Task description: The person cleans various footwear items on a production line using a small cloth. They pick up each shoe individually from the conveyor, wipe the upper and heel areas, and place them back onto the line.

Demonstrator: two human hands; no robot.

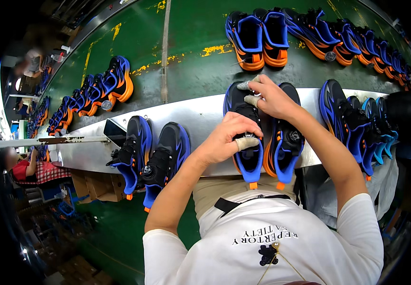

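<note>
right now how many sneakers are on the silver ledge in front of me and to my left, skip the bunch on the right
sneakers in front of you: 2
sneakers left of them: 2
total: 4

**Where everything sits**

I see one pair of shoes (262, 137) lying across the metal ledge (200, 116) straight ahead, under both my hands. A second pair (151, 159) lies on the ledge to its left, more shoes (357, 123) to its right. Behind the ledge runs the belt (186, 71), carrying rows of shoes at far left (96, 92) and far right (310, 38).
</note>
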